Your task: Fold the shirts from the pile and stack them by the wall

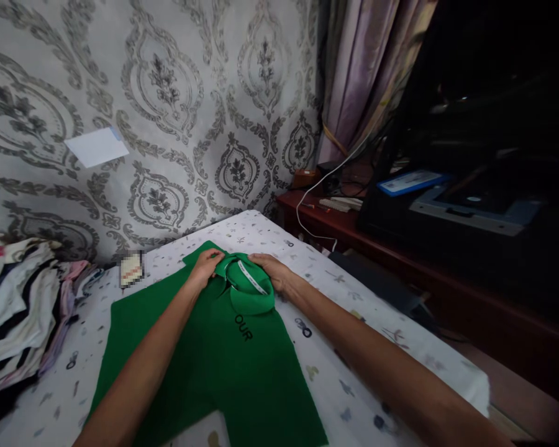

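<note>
A green shirt (205, 354) with a collar lies spread over a white patterned sheet. Dark letters reading "OUR" show on it, below the collar. The collar (251, 298) stands up in a loop, with a white printed strip along its inner edge. My left hand (207, 267) pinches the fabric at the left side of the collar. At the collar's right side, my right hand (269, 270) holds the cloth between thumb and fingers; part of its fingers is hidden by the fabric.
Stacked folded clothes (18, 310) sit at the left edge. A small blurred item (131, 269) lies near the patterned wall. On the right, a dark red desk (326, 217) holds a white cable and a large black screen (484, 155).
</note>
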Demonstrator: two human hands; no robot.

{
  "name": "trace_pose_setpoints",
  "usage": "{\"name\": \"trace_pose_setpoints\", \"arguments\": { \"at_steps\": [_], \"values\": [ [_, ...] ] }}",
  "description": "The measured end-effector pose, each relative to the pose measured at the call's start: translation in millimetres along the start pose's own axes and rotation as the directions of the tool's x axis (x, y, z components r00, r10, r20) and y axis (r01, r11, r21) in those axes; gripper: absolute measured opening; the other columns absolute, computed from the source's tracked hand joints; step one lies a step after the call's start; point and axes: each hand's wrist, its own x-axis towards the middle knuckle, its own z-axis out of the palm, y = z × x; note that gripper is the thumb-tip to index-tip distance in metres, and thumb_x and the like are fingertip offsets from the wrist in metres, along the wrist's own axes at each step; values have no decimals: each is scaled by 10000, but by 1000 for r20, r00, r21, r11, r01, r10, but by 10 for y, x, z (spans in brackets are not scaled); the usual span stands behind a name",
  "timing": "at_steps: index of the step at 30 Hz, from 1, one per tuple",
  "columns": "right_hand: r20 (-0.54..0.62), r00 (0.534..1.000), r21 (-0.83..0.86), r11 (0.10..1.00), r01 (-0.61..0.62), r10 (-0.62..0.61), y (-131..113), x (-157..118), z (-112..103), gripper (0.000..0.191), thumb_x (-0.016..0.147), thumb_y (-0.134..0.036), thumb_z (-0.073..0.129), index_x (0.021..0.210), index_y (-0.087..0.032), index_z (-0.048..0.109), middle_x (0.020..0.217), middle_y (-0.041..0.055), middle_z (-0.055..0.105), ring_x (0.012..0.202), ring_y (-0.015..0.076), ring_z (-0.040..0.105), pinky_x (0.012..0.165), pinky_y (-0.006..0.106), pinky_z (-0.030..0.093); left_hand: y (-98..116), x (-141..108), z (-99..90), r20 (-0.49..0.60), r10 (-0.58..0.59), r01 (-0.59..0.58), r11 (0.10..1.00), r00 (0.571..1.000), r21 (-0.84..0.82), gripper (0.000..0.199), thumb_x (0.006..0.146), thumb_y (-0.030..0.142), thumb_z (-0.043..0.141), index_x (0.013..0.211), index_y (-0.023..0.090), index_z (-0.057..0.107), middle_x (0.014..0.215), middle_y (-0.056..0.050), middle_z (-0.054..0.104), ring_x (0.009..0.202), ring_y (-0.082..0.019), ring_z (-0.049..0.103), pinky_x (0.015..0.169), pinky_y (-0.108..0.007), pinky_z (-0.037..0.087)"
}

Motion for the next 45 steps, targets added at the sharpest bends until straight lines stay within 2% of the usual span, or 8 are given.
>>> {"name": "trace_pose_setpoints", "arguments": {
  "at_steps": [6, 10, 13, 20, 27, 34, 40, 45],
  "values": [
    [-44, 999, -25, 1000, 15, -16, 28, 38, 2, 203, 829, -350, 680, 715, -211, 585, 611, 18, 633, 667, 175, 635, 673, 304, 568, 178, -209, -49, -96, 264, -239, 947, 960, 213, 35, 814, 197, 617, 844, 214, 608, 852, -27, 619, 893, -200, 596, 804, -302, 453],
    [-70, 997, -91, 995, 38, -45, 22, 19, 26, 209, 840, -365, 664, 733, -206, 582, 629, 17, 623, 659, 169, 614, 667, 301, 550, 370, -397, -40, 155, 547, -529, 636, 823, 562, 83, 883, 234, 566, 947, 222, 618, 1028, -75, 631, 1067, -259, 560, 930, -374, 422],
    [-101, 992, -173, 983, 56, -74, 8, -16, 49, 192, 849, -339, 630, 727, -202, 573, 632, 14, 611, 652, 164, 594, 669, 297, 536, 448, -441, -5, 255, 448, -478, 505, 857, 719, 159, 868, 163, 554, 1000, 224, 620, 1058, -87, 652, 1000, -263, 597, 824, -352, 433],
    [-227, 917, -472, 861, 190, -327, -192, -245, 72, 80, 846, -266, 580, 783, -218, 587, 875, 34, 630, 875, 191, 574, 816, 299, 454, 431, -388, -14, -35, 404, -286, 702, 914, 652, 45, 896, 219, 539, 876, 231, 577, 757, -13, 643, 758, -200, 609, 685, -287, 393],
    [15, 964, -939, 327, 105, -266, -336, -517, 237, 167, 853, -373, 642, 884, -212, 672, 862, 53, 700, 838, 211, 616, 696, 278, 386, 358, -360, -7, -113, 457, -340, 784, 882, 519, 42, 866, 207, 526, 836, 235, 522, 716, 31, 592, 660, -158, 561, 672, -267, 402],
    [-34, 966, -839, 533, 113, -258, -273, -340, 149, 148, 820, -275, 597, 711, -191, 652, 708, -4, 644, 721, 146, 567, 617, 242, 353, 355, -535, -25, -74, 537, -405, 713, 840, 573, 45, 881, 185, 517, 901, 225, 522, 912, -32, 635, 867, -198, 586, 786, -314, 441],
    [-75, 975, -658, 745, 110, -211, -142, -211, 118, 219, 794, -311, 576, 615, -187, 561, 506, -64, 466, 516, 97, 432, 512, 221, 337, 334, -966, 137, 449, 523, -686, 485, 725, 543, 253, 1001, 360, 425, 885, 214, 596, 919, -55, 668, 922, -235, 559, 890, -387, 430],
    [-137, 972, -579, 812, 79, -193, -50, -147, 98, 232, 810, -304, 545, 605, -203, 506, 445, -84, 381, 427, 86, 355, 447, 219, 313, 245, -1032, 122, 579, 460, -733, 519, 673, 440, 193, 966, 334, 494, 926, 209, 635, 900, -48, 659, 915, -237, 557, 909, -412, 433]
  ]
}}
